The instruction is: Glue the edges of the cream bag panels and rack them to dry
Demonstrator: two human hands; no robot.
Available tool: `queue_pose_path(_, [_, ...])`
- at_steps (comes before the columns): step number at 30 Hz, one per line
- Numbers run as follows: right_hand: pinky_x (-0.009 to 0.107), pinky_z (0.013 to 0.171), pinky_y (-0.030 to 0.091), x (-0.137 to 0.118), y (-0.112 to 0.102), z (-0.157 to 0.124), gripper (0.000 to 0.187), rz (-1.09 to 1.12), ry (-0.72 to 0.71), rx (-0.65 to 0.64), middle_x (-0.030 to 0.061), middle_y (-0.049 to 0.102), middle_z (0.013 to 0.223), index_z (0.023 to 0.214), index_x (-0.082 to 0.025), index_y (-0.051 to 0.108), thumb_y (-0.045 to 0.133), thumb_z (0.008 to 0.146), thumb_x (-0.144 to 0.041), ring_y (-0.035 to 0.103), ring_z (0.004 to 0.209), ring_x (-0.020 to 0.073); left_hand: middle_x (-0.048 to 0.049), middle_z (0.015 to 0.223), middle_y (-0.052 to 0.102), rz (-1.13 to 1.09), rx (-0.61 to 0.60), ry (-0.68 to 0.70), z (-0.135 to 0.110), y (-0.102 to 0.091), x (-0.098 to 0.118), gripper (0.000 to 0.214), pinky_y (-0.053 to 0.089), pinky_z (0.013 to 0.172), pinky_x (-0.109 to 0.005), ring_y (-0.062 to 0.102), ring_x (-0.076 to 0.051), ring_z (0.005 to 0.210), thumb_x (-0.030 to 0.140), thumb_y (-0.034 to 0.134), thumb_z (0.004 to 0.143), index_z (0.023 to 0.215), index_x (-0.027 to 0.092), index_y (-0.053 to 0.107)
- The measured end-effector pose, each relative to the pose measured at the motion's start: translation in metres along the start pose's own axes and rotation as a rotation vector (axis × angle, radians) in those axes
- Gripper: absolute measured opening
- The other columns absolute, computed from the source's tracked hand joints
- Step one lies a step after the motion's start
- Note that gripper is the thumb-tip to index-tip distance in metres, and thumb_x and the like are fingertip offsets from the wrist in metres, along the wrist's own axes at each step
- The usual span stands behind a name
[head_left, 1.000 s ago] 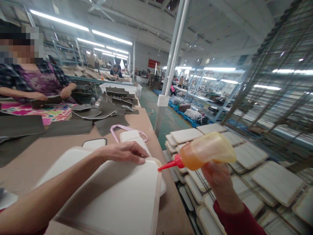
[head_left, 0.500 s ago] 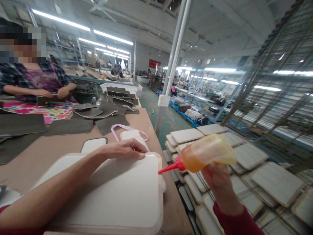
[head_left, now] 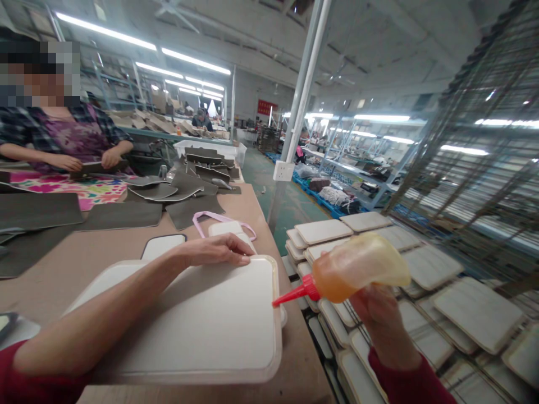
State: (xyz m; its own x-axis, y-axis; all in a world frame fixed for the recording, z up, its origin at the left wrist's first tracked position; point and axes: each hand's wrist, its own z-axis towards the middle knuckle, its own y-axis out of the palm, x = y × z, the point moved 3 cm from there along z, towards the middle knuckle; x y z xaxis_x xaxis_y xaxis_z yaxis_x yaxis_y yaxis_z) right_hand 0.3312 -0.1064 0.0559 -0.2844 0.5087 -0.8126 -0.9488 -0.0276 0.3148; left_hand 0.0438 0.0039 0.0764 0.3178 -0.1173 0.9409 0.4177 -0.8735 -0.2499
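Beside white panel (head_left: pixel 210 320), my right hand (head_left: pixel 373 308) clamped round squeeze bottle (head_left: pixel 364 261) (amber liquid (head_left: pixel 330 280) inside); left hand (head_left: pixel 217 249) on panel's edge, pinch unclear.

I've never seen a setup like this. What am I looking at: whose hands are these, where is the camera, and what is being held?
There is no robot here, just a person's bare hands, seen by a camera worn on that person's head, looking forward and down. The right hand holds a tilted bottle of amber liquid, its red nozzle at the right border of a white panel. The left hand touches that panel's far edge. On the table beyond lie a pink strap and dark pieces. More panels are stacked to the right. At upper left, a co-worker handles a dark piece; those hands are separate.
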Motion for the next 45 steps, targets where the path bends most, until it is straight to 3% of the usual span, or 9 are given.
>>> queue_pose_path(3, [0.053,0.093,0.060,-0.004,0.006,0.001,0.034,-0.015,-0.002,-0.018,-0.0004,0.080,0.089,0.098,-0.037,0.076,0.087,0.066,-0.043,0.077,0.081,0.0300,-0.0030,0.074,0.071,-0.009,0.014,0.004,0.001,-0.002,-0.003,0.036,0.044,0.058,-0.021,0.061,-0.015,0.064,0.048,0.071,0.083,0.092,0.013,0.077])
queue_pose_path(8, [0.052,0.095,0.059,-0.008,0.015,0.000,0.054,-0.013,0.003,-0.003,0.0013,0.080,0.099,0.113,-0.037,0.072,0.088,0.062,-0.044,0.076,0.092,0.0318,-0.0038,0.074,0.072,-0.065,0.022,0.004,0.002,-0.006,-0.010,0.036,0.043,0.054,-0.021,0.062,-0.015,0.062,0.046,0.072,0.082,0.095,0.013,0.078])
queue_pose_path(13, [0.044,0.087,0.064,-0.009,0.015,-0.002,0.054,0.021,0.015,0.022,-0.0009,0.080,0.098,0.114,-0.038,0.072,0.090,0.063,-0.037,0.077,0.084,0.0276,-0.0042,0.076,0.074,-0.144,0.032,-0.024,0.001,-0.007,-0.014,0.034,0.046,0.055,-0.021,0.063,-0.015,0.060,0.043,0.074,0.080,0.097,0.014,0.078])
queue_pose_path(16, [0.047,0.089,0.063,-0.011,0.019,-0.002,0.060,0.023,0.013,0.001,0.0015,0.080,0.098,0.117,-0.036,0.071,0.091,0.061,-0.042,0.077,0.082,0.0287,-0.0046,0.074,0.074,-0.167,0.047,-0.023,0.001,-0.008,-0.016,0.032,0.049,0.057,-0.023,0.064,-0.017,0.060,0.043,0.075,0.079,0.092,0.014,0.079])
queue_pose_path(24, [0.031,0.074,0.066,-0.012,0.023,-0.001,0.050,0.099,-0.034,0.025,-0.0042,0.080,0.098,0.104,-0.035,0.075,0.093,0.058,-0.035,0.078,0.082,0.0232,-0.0067,0.074,0.074,-0.204,0.113,-0.037,0.000,-0.010,-0.020,0.029,0.049,0.055,-0.024,0.066,-0.020,0.062,0.041,0.077,0.074,0.086,0.015,0.080])
queue_pose_path(27, [0.034,0.078,0.066,-0.012,0.023,-0.001,0.049,0.064,-0.017,0.027,-0.0039,0.081,0.094,0.105,-0.036,0.075,0.093,0.059,-0.038,0.078,0.077,0.0232,-0.0066,0.072,0.074,-0.219,0.129,-0.037,0.000,-0.011,-0.021,0.024,0.048,0.054,-0.024,0.066,-0.020,0.061,0.039,0.077,0.073,0.080,0.016,0.079])
queue_pose_path(30, [0.046,0.087,0.063,-0.014,0.024,-0.002,0.054,-0.006,-0.011,0.033,-0.0006,0.081,0.088,0.108,-0.036,0.075,0.092,0.057,-0.044,0.077,0.073,0.0266,-0.0072,0.071,0.074,-0.238,0.158,-0.035,-0.001,-0.012,-0.023,0.020,0.049,0.054,-0.024,0.067,-0.021,0.062,0.035,0.077,0.073,0.080,0.016,0.080])
queue_pose_path(35, [0.055,0.092,0.059,-0.013,0.022,-0.005,0.065,-0.087,0.021,0.091,0.0048,0.080,0.095,0.115,-0.034,0.072,0.090,0.056,-0.053,0.076,0.089,0.0338,-0.0102,0.075,0.076,-0.293,0.201,-0.040,-0.001,-0.016,-0.031,0.018,0.051,0.053,-0.027,0.069,-0.024,0.062,0.030,0.077,0.073,0.082,0.015,0.080])
queue_pose_path(45, [0.043,0.079,0.064,-0.004,0.010,-0.011,0.047,-0.091,-0.114,0.165,0.0033,0.080,0.094,0.105,-0.034,0.076,0.089,0.062,-0.045,0.076,0.083,0.0278,-0.0108,0.080,0.077,-0.357,0.320,-0.043,-0.007,-0.024,-0.043,0.025,0.050,0.050,-0.024,0.067,-0.020,0.060,0.036,0.081,0.071,0.084,0.015,0.081])
